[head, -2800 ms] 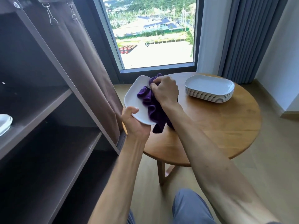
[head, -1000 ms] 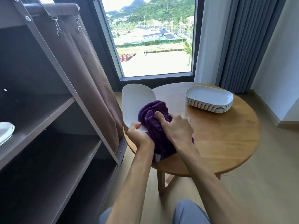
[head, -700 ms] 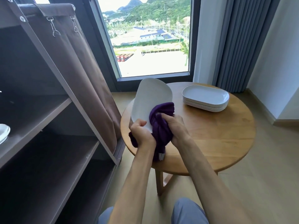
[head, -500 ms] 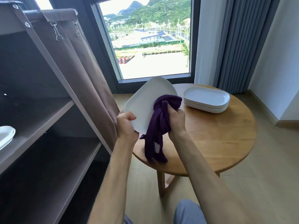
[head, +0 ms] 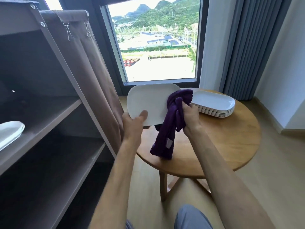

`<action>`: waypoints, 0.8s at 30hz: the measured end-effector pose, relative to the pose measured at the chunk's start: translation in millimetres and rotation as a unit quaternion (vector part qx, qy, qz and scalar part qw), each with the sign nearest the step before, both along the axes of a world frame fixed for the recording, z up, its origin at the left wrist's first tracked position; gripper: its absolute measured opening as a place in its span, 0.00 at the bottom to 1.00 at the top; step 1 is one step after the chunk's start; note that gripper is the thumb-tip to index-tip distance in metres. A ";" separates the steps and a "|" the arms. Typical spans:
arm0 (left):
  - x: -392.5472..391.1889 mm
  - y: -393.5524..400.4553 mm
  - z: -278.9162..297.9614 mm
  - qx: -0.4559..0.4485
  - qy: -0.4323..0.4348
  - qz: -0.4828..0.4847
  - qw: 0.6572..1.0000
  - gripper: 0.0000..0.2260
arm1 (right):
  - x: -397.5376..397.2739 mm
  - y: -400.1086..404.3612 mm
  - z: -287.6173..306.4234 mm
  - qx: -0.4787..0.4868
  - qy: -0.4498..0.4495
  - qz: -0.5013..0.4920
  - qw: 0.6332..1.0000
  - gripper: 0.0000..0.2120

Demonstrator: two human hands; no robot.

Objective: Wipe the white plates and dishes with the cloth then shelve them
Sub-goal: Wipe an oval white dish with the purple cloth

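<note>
My left hand [head: 134, 122] grips the near edge of a white oblong plate [head: 148, 103], held tilted up above the table's left side with the thumb on its face. My right hand [head: 189, 118] grips a purple cloth [head: 171, 123] bunched against the plate's right edge; the cloth's tail hangs down over the table. A stack of several white plates [head: 214, 103] sits on the far side of the round wooden table [head: 231, 142]. More white plates [head: 9, 131] lie on the middle shelf at the far left.
A brown open shelf unit [head: 49, 123] stands at left with a pulled-back curtain [head: 92, 71] along its front post. Window [head: 156, 43] and grey drapes [head: 244, 47] lie behind the table. My knee [head: 191, 217] shows at the bottom edge.
The plate has been turned from upright to lying broadside with its face toward me, and shifted left. My right hand with the cloth moved to the plate's right edge; the cloth now hangs loose.
</note>
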State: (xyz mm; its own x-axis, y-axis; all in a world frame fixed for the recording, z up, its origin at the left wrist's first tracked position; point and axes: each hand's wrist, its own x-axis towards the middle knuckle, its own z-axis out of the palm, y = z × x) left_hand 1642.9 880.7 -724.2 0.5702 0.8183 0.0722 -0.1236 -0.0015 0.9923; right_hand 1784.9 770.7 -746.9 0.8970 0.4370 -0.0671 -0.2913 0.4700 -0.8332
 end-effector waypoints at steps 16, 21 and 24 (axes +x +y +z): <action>38.0 -33.7 2.6 -0.021 -0.088 0.086 0.992 0.08 | -19.9 27.6 11.7 -0.063 -0.070 0.008 0.995 0.06; 3.6 2.2 13.3 0.219 0.069 -0.063 0.971 0.09 | -2.7 3.6 6.6 -0.063 -0.066 0.048 0.995 0.06; -6.3 23.1 34.0 0.254 0.184 -0.142 0.939 0.07 | 2.7 0.5 8.3 -0.040 -0.007 -0.004 0.999 0.04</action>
State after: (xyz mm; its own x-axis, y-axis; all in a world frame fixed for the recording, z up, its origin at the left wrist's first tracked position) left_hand 1636.6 903.8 -690.2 0.8235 0.5422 0.1668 0.1610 -0.5053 0.8478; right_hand 1787.6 771.1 -738.6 0.9016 0.4234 -0.0888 -0.2758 0.4045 -0.8720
